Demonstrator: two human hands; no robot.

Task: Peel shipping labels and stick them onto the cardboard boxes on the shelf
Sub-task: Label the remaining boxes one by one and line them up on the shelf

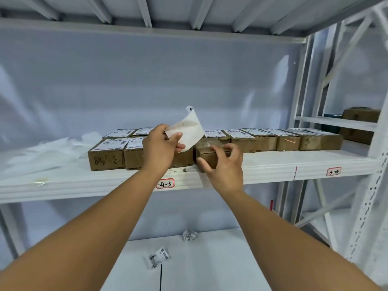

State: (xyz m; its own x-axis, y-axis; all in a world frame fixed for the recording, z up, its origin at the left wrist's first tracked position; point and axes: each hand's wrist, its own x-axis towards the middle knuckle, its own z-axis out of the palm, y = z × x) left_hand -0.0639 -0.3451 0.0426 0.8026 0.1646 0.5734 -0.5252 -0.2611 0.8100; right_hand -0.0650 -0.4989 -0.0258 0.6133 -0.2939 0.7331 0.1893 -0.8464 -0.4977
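Many labelled boxes (266,139) flank the bare box (206,153) the right hand (224,164) grips; left hand (159,148) pinches a label (189,131).

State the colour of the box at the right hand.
Brown, plain cardboard: the box shows best in the head view.

- I see a white metal rack; its shelf board (273,162) spans my view, with red-bordered tags (165,183) on the front edge.
- Ribbed underside of the upper level (168,11) overhead.
- Glossy pale sheeting (147,80) behind, catching soft glare.
- Perforated upright (375,185) and diagonal braces (348,45) at the right.
- White lower level (210,259) below.
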